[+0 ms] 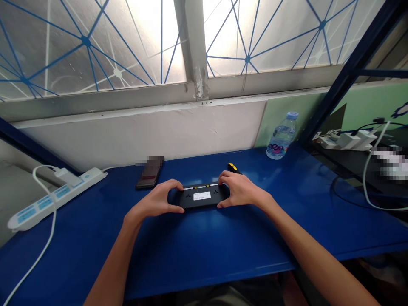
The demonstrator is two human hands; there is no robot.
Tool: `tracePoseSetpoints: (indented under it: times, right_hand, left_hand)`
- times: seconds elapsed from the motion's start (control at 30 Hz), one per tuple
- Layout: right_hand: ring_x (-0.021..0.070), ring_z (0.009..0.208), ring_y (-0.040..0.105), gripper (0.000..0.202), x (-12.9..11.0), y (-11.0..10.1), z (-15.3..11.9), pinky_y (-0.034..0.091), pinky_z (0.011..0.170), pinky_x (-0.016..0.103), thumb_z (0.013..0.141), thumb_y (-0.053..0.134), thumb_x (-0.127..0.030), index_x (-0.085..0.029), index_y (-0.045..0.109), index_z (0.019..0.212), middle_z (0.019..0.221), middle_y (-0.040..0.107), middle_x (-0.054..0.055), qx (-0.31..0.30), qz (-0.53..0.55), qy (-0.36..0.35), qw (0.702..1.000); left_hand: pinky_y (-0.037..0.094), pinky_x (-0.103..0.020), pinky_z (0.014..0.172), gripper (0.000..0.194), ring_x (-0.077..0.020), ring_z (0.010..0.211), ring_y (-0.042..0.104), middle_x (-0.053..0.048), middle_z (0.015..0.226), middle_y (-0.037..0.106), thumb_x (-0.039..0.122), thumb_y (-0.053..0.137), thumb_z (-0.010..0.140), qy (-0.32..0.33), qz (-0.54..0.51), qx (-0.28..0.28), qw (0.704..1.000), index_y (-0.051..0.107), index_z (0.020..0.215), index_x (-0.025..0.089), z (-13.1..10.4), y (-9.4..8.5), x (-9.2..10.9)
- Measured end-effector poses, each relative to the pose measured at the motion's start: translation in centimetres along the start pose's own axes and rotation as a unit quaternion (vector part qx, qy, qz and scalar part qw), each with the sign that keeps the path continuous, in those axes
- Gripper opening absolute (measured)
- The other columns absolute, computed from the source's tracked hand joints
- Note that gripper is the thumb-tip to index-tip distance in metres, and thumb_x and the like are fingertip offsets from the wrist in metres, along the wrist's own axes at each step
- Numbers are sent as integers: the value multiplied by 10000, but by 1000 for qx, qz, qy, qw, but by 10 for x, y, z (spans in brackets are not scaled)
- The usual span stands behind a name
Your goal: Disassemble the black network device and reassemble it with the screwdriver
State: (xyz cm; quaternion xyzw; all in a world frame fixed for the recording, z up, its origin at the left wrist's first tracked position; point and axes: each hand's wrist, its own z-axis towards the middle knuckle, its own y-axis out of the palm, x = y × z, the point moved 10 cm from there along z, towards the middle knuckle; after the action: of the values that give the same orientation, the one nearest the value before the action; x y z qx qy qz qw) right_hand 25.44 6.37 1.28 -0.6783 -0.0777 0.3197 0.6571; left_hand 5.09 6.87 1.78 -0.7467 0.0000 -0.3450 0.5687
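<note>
Two grips, left hand [157, 199] and right hand [238, 189], clamp the box [203, 197] endwise; uneven pressure could tip it toward the near edge of the surface [204, 250].

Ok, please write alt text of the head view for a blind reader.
A person's left grip and right grip hold a labelled black box by its ends at a blue table. Beyond are a dark phone and, at right, a bottle; a white power strip lies left.
</note>
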Motion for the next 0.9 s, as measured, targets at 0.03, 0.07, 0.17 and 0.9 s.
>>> tracePoseSetpoints:
  times: [0.03, 0.07, 0.17, 0.9]
  right_hand:
    - [255, 900, 645, 569, 0, 0, 0, 454, 663, 321, 637, 818, -595, -184, 647, 991, 1120, 633, 88, 1, 0, -1, 1000]
    - [255, 898, 645, 576, 0, 0, 0, 453, 662, 322, 637, 818, -595, -182, 647, 999, 1121, 635, 88, 1, 0, -1, 1000]
    - [257, 896, 645, 591, 0, 0, 0, 451, 658, 325, 637, 817, -594, -179, 646, 1022, 1126, 636, 89, 2, -1, 0, 1000]
    - [262, 941, 641, 592, 1, -2, -1, 445, 678, 322, 659, 811, -570, -182, 619, 1064, 1116, 646, 85, 9, 0, -1, 1000]
  left_hand:
    - [494, -427, 971, 570, -327, 1195, 567, -103, 1294, 608, 586, 788, 687, -2, 0, -1, 1000, 619, 1107, 239, 0, 0, 0]
    - [497, -421, 964, 572, -325, 1192, 567, -103, 1289, 609, 584, 787, 690, -3, -1, -2, 1000, 617, 1113, 238, 0, 0, 0]
    - [496, -417, 958, 576, -322, 1173, 573, -102, 1266, 615, 586, 783, 694, -1, -2, -3, 1000, 617, 1119, 234, 0, 0, 1]
    - [497, -406, 930, 579, -329, 1159, 577, -104, 1260, 621, 578, 776, 708, -14, 8, 0, 1000, 613, 1145, 235, -1, -1, 0]
